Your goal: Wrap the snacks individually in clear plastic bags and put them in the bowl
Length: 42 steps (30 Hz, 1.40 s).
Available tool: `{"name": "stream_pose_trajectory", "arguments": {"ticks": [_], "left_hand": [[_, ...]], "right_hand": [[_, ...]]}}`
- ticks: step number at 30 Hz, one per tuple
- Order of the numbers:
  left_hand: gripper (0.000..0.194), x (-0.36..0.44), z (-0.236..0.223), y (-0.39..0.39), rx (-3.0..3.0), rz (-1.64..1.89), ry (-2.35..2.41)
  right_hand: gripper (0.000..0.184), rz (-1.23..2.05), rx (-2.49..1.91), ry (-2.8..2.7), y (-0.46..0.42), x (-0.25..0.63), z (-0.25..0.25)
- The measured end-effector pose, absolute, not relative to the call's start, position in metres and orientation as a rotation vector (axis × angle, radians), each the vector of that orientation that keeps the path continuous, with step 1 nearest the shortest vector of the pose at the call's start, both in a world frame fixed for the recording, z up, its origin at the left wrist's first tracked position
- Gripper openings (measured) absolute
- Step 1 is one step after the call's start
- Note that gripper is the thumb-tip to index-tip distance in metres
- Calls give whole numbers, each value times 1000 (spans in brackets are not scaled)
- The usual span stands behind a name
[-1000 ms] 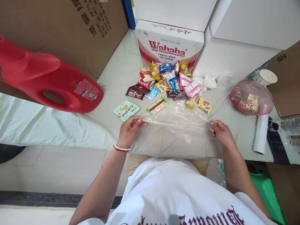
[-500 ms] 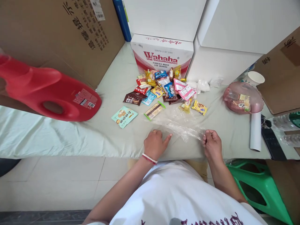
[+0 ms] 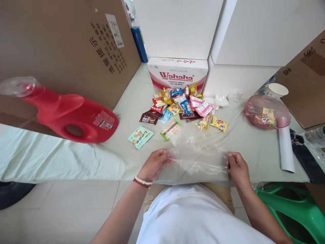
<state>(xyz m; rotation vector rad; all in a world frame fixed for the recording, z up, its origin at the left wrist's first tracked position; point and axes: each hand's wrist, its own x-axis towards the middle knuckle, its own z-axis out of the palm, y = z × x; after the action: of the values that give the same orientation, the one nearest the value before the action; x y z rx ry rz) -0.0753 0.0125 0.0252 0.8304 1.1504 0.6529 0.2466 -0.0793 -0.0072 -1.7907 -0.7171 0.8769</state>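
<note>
A clear plastic bag (image 3: pixel 200 156) is stretched flat above the table's front edge, between my two hands. My left hand (image 3: pixel 156 163) pinches its left side, and my right hand (image 3: pixel 237 166) grips its right side. Just beyond the bag lies a snack bar with green ends (image 3: pixel 171 129), partly under the film. A mint-green packet (image 3: pixel 141 137) rests to the left, apart from my hand. Farther back is a heap of wrapped snacks (image 3: pixel 177 105) in several colours. A yellow packet (image 3: pixel 219 124) lies at the heap's right.
Behind the snacks stands a Wahaba-style white and red carton (image 3: pixel 177 73). A large red jug (image 3: pixel 76 118) stands left by a cardboard box (image 3: pixel 63 44). At the right are a pink bowl (image 3: pixel 266 112), a paper cup (image 3: pixel 275 90), a white roll (image 3: pixel 286 152) and a green stool (image 3: pixel 291 210).
My left hand let go of the bag's edge, moved right across the table, then took hold of its left side again. My right hand kept its grip. The camera view has shifted.
</note>
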Motion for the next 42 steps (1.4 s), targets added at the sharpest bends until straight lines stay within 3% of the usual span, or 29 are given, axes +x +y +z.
{"name": "stream_pose_trajectory", "arguments": {"ticks": [6,10,19,25,28,31,32,36,42], "left_hand": [[22,-106,4,-6,1333,610,1642],[19,-96,2,-6,1243,585,1547],[50,-35,0,11,1125,942,1568],[31,-17,-11,34,1167,942,1513],[25,-17,-12,35,1115,977,1468],[23,-22,-15,29,1327,1005,1462],[24,-25,-16,25,1454,1006,1440],[43,-37,-20,8,2038,945,1286],[64,-44,-11,-16,2540,1074,1199]], "right_hand": [[34,758,-2066,-1261,-110,249,-13],[35,817,-2082,-1245,-107,258,-9],[30,943,-2070,-1227,-101,255,5],[29,301,-2019,-1816,-91,269,54],[32,477,-1834,-2273,-67,255,64],[55,519,-1799,-2485,-33,232,58],[55,541,-1769,-2511,-21,224,54],[27,739,-1596,-2355,30,205,45],[13,1082,-1675,-2090,96,189,37]]}}
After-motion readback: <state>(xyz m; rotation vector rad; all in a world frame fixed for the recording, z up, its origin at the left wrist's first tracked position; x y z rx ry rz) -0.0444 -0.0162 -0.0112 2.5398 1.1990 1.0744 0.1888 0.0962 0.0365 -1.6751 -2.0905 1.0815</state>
